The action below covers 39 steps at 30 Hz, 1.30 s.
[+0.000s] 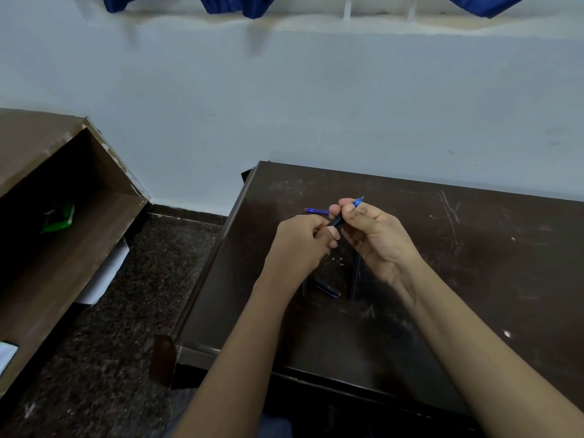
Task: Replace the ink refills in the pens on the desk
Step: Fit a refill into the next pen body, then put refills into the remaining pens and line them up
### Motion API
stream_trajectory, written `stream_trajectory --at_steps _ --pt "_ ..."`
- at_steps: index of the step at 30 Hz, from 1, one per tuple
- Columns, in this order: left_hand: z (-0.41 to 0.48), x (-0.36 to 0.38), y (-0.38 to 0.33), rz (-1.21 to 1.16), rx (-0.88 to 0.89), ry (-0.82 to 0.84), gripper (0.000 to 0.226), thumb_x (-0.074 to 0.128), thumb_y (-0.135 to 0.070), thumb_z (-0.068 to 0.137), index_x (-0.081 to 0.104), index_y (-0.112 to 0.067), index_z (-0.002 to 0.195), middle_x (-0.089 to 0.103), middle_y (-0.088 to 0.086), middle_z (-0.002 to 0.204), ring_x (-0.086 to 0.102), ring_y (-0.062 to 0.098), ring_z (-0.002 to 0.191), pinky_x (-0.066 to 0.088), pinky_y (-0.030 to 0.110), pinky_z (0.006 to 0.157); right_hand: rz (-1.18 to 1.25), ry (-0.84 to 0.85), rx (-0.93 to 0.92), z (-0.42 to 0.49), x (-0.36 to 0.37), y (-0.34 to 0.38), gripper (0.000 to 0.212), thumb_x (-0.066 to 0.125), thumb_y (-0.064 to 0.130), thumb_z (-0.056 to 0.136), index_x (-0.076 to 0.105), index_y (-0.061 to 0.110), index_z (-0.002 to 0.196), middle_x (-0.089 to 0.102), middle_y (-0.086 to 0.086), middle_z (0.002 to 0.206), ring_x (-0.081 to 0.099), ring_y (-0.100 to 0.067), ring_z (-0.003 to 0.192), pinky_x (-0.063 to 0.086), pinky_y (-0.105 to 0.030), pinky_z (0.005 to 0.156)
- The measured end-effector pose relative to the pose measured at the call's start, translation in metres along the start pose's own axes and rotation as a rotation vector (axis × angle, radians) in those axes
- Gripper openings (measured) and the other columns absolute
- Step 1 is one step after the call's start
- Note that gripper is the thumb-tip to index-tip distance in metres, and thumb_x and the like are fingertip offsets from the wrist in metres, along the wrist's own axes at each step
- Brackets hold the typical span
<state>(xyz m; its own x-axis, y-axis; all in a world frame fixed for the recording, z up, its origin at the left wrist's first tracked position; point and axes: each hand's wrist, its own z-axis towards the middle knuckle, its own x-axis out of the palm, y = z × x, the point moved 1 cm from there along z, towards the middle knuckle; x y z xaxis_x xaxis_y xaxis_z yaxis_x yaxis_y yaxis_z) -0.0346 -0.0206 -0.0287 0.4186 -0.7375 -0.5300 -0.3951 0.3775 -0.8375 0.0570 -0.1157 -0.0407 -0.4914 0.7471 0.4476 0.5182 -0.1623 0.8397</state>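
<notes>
Pen [343, 216] in both hands' grip, left hand [300, 245], right hand [376, 235].

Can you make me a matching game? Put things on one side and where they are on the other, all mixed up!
Things:
1. pen
2. blue refill
3. pen cap
4. green packet

Places:
A. inside the wooden shelf
B. held by the left hand and right hand
C. on the desk, beyond the hands
D. on the desk, between the wrists

Pairs: 1-B, 2-C, 3-D, 4-A
</notes>
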Motion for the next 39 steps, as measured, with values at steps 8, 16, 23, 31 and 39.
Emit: stream_trajectory --at_steps 8,16,23,31,39 --pt "-0.002 -0.002 0.001 0.173 0.068 -0.113 0.013 0.056 -0.021 0.092 0.067 -0.013 0.091 0.059 -0.007 0.069 0.056 0.007 0.063 0.043 0.013 0.058 -0.097 -0.112 -0.004 0.003 -0.002 -0.011 0.010 0.068 0.021 0.085 0.072 0.014 0.090 0.074 -0.003 0.092 0.066 -0.013 0.087 0.049 -0.025 0.082" --pt "0.001 -0.006 0.007 0.213 0.013 -0.213 0.015 0.052 -0.021 0.094 0.062 -0.011 0.088 0.068 0.005 0.082 0.063 0.020 0.073 0.055 0.038 0.070 -1.554 0.030 -0.081 0.003 -0.016 -0.042 0.031 0.071 0.034 0.080 0.065 0.020 0.107 0.068 0.000 0.100 0.064 -0.019 0.094 0.054 -0.037 0.085" --pt "0.001 -0.005 0.008 0.244 0.045 -0.192 0.015 0.051 -0.020 0.095 0.063 -0.010 0.094 0.061 0.000 0.078 0.060 0.017 0.070 0.052 0.033 0.067 -1.845 0.232 -0.081 -0.004 -0.010 -0.068 0.030 0.059 0.026 0.089 0.056 0.014 0.116 0.059 -0.006 0.118 0.055 -0.023 0.111 0.052 -0.038 0.087" --pt "0.000 -0.008 0.005 0.263 0.052 -0.207 0.023 0.045 -0.018 0.098 0.066 -0.011 0.104 0.069 0.004 0.088 0.062 0.020 0.074 0.055 0.042 0.073 -0.900 -0.180 -0.203 0.015 -0.029 -0.016 0.024 0.051 0.013 0.089 0.070 0.028 0.088 0.069 -0.004 0.082 0.063 -0.015 0.069 0.055 -0.034 0.075" --pt "-0.001 -0.006 0.005 0.295 0.042 -0.175 0.024 0.045 -0.018 0.097 0.068 -0.012 0.101 0.062 0.001 0.078 0.061 0.022 0.075 0.053 0.043 0.077 -0.731 -0.128 -0.340 0.010 -0.038 0.014 0.025 0.051 0.003 0.092 0.068 0.020 0.096 0.066 0.007 0.090 0.057 -0.011 0.074 0.050 -0.021 0.074"
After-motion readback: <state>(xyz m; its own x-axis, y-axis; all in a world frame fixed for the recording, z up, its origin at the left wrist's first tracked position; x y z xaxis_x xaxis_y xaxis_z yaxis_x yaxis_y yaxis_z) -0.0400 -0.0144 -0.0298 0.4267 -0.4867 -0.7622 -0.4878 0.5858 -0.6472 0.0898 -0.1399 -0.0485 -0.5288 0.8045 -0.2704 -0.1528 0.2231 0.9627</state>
